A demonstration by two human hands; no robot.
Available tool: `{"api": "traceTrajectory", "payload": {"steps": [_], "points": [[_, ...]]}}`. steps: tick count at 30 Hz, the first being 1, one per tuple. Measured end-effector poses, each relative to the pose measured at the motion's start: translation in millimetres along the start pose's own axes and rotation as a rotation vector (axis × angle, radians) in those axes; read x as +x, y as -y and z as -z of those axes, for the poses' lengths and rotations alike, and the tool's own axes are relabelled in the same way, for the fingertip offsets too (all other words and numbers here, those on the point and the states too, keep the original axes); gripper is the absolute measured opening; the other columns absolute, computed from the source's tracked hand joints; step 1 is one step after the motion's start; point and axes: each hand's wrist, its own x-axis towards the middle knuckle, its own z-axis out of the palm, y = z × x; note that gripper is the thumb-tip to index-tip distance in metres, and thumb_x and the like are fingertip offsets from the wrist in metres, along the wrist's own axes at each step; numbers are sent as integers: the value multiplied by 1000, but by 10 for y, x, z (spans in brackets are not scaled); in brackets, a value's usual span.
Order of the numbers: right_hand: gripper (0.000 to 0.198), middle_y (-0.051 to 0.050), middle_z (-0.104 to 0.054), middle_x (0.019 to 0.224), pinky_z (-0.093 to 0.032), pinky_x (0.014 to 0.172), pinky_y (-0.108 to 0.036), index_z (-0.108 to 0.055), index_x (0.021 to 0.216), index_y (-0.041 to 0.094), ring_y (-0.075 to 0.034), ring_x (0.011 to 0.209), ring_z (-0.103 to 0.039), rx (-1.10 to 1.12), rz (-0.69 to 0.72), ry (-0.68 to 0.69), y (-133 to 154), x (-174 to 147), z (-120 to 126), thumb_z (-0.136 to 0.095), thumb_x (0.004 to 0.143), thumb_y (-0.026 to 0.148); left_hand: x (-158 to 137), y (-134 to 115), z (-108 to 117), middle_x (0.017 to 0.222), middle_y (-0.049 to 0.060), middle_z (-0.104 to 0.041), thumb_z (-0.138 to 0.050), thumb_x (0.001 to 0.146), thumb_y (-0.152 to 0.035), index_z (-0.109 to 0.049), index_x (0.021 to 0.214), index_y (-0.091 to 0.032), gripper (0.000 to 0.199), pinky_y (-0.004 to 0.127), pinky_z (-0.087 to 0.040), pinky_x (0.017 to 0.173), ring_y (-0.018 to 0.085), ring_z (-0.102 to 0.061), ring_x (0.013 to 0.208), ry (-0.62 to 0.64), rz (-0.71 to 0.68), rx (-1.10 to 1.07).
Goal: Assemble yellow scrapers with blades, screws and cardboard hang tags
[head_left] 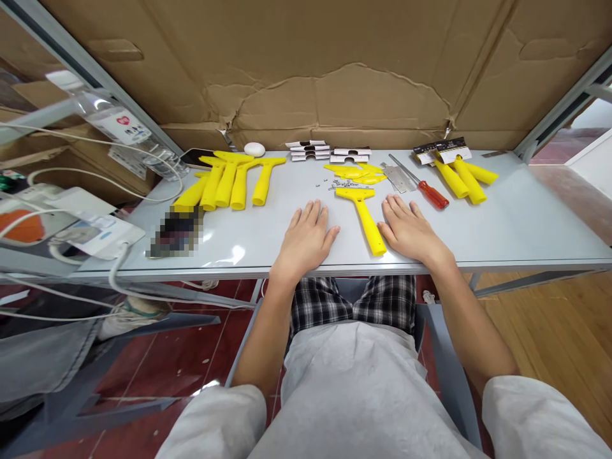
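Observation:
My left hand (307, 239) lies flat on the grey tabletop, fingers stretched out, holding nothing. Across from it, my right hand (406, 229) rests palm down in the same way, its thumb close to a yellow scraper handle (366, 223). That handle lies between the hands, wide head pointing away from me. Just beyond its head are small loose screws (343, 184) and several flat yellow plastic pieces (354, 172). Thin metal blades (400, 178) lie past my right fingertips, alongside a screwdriver (430, 193) with a red handle.
Several yellow scraper handles (233, 182) lie at left, near a pixelated dark object (176, 233). Carded scrapers (461, 172) are at right. Folded cards (308, 151) and a white oval case (254, 149) sit toward the cardboard backing (335, 83). A bottle (115, 121) and cabled power strip (102, 229) stand left.

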Motion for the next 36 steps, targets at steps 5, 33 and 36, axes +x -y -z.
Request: {"api": "traceTrajectory", "payload": {"steps": [5,33,36], "points": [[87,-16,-21,200,-30,163,-70,-42,193,4,-37,195,-24,-27,61,-6,-62,76,84,-30,121,51,51,16,171,194,32,-49,-40,129,-39,-59,179,4,68,63,-40,152,46,-46,185,53,-54,67],[57,-17,-77,149,-55,139,-59,-87,151,15,-36,146,-70,34,246,-312,-437,1391,528,-47,112,25,1519,958,89,100,10,-94,-77,101,-49,-100,107,-30,30,48,-62,102,36,-82,102,-142,-317,-215],[59,-16,-77,149,-55,139,-57,-87,150,15,-33,143,-70,67,306,-313,-460,1428,483,-44,110,22,1484,972,111,103,11,-94,-74,101,-44,-99,103,-29,30,48,-62,100,36,-82,102,-143,-301,-203]]}}
